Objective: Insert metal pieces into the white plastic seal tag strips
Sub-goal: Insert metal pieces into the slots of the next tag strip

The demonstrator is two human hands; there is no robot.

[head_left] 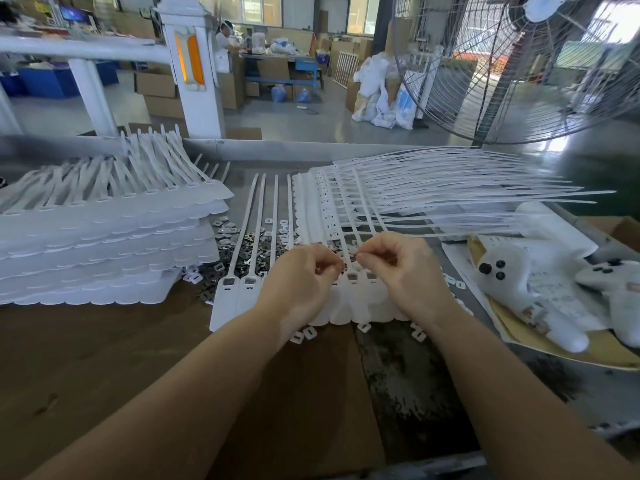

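- Head view: my left hand [304, 275] and right hand [398, 268] meet over the white seal tag strip [349, 306] lying flat on the counter [104, 358], both bare forearms reaching in from the bottom edge.
- The fingers of both hands are curled inward, thumb against fingertips in a pinch; whatever small piece sits between them is too small to make out, so I cannot tell what either hand holds.
- The strip's scalloped tag ends point toward me, its thin tails running away across the counter; two square lock sockets [239, 281] at its left end are exposed.
- A loose heap of dark metal pieces [247, 242] lies just behind my left hand, mixed with small white square caps [304, 333] scattered around the strip.
- A tall stack of strips [104, 244] stands to the left; another fanned stack [433, 192] lies behind my right hand.
- White cloth gloves [540, 292] rest on paper at the right; a large floor fan [519, 64] stands beyond the counter.
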